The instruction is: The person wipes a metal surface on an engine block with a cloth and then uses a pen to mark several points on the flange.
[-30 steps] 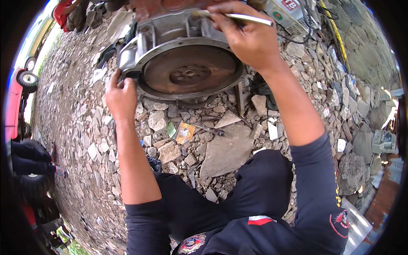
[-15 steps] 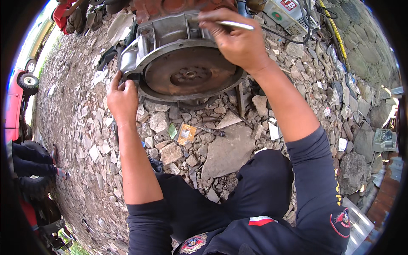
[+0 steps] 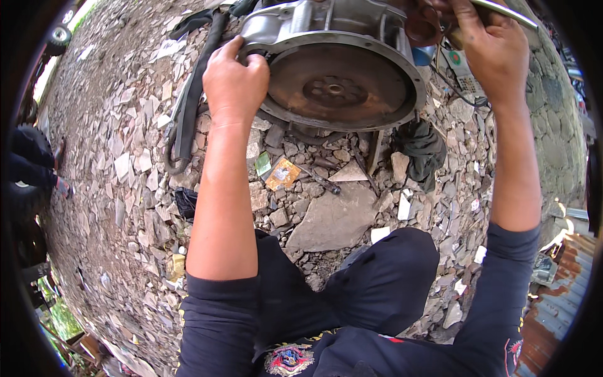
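A grey metal bell housing (image 3: 304,19) stands at the top of the view, attached to an engine. Its open face shows a round brown flywheel (image 3: 286,97) with a ring of bolts at the centre. My left hand (image 3: 235,81) is closed on the housing's left edge, fingers behind it and thumb on the near side. Up at the right, my right hand (image 3: 496,60) is closed around a slim silvery metal tool (image 3: 512,12), whose working end is hidden. It is beside a reddish-brown engine part (image 3: 424,28).
Broken stone and rubble (image 3: 132,188) cover the ground. A flat slab (image 3: 336,217) lies before my knees, near an orange packet (image 3: 283,174). A dark cloth (image 3: 424,154) hangs right of the housing. Another person's legs (image 3: 28,157) are at the far left.
The view has shifted, so the housing appears higher and farther right. My right hand has moved from the housing's top to its right side, still holding the tool. My left hand keeps its grip.
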The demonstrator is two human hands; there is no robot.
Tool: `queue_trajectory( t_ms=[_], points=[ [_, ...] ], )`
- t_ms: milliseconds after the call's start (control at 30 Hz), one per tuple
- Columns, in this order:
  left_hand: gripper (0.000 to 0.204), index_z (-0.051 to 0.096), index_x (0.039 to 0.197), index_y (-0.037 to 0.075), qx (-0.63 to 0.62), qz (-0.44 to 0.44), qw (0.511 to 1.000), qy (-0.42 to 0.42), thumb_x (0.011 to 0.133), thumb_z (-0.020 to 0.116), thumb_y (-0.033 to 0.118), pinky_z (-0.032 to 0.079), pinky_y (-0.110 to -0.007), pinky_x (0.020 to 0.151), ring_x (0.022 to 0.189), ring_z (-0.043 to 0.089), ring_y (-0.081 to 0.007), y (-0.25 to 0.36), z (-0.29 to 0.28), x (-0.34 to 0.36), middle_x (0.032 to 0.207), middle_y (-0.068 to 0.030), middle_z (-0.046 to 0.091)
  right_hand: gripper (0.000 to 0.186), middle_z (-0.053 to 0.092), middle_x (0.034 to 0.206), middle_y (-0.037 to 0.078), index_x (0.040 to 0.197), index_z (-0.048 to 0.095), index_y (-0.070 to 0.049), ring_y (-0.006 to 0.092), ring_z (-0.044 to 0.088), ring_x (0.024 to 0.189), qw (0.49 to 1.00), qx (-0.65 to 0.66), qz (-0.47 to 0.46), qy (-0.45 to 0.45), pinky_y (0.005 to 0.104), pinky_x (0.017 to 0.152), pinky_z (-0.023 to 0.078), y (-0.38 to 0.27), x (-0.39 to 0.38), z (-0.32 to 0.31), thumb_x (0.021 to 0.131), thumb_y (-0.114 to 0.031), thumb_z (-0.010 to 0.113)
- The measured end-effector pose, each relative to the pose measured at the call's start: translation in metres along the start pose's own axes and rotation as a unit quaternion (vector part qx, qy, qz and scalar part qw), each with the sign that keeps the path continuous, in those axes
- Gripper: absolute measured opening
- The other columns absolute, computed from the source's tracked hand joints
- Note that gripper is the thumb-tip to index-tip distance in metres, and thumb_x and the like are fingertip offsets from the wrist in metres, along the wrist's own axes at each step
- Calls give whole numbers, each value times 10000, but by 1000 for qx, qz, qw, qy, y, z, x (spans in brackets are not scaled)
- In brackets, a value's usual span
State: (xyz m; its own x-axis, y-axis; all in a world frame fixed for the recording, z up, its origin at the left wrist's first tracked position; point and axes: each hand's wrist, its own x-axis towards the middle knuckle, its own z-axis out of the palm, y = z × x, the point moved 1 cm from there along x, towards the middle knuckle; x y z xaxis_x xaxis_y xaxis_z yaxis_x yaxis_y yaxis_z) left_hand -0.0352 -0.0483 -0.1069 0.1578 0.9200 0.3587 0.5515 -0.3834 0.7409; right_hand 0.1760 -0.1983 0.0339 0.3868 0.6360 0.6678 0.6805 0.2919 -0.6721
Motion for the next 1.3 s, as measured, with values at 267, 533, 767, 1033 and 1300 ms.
queue_trajectory(
  t_ms=[267, 533, 767, 1033, 1300],
  points=[
    [423, 681, 1125, -14, -46, -1, 999, -1, 779, 566, 199, 478, -394, 970, 1055, 635, -351, 2, 0, 4, 1119, -224, 663, 86, 690, 761, 106, 929, 655, 18, 160, 662, 716, 961, -239, -96, -104, 310, 646, 511, -8, 30, -1, 866, -38, 673],
    [402, 676, 1137, -11, -68, -5, 998, -10, 806, 556, 183, 473, -407, 974, 1064, 625, -352, 1, -2, 3, 1128, -204, 660, 177, 733, 998, 111, 1023, 728, -20, 176, 702, 931, 968, -215, -66, -110, 280, 822, 545, 30, -49, -5, 858, -25, 664],
    [403, 675, 1149, -1, -58, -12, 998, -24, 809, 571, 190, 474, -404, 970, 1067, 624, -351, 2, -7, 4, 1136, -202, 657, 209, 719, 1026, 139, 1023, 708, -3, 245, 700, 973, 951, -250, -152, -103, 316, 860, 532, 42, -48, 6, 823, 42, 665],
    [405, 678, 1146, 1, -35, 2, 999, -10, 808, 561, 191, 476, -404, 968, 1053, 634, -347, 2, -3, 3, 1121, -203, 666, 275, 688, 1072, 161, 1067, 689, -24, 308, 679, 966, 924, -308, -195, -112, 362, 839, 537, 35, -69, -3, 801, 41, 657],
    [404, 681, 1155, 24, -17, -13, 1000, -15, 807, 560, 192, 479, -396, 962, 1056, 637, -336, 4, -3, 4, 1139, -188, 666, 326, 675, 1112, 139, 1106, 671, -59, 321, 664, 988, 912, -334, -209, -117, 367, 843, 545, 51, -72, -8, 794, 35, 656]
  ],
)
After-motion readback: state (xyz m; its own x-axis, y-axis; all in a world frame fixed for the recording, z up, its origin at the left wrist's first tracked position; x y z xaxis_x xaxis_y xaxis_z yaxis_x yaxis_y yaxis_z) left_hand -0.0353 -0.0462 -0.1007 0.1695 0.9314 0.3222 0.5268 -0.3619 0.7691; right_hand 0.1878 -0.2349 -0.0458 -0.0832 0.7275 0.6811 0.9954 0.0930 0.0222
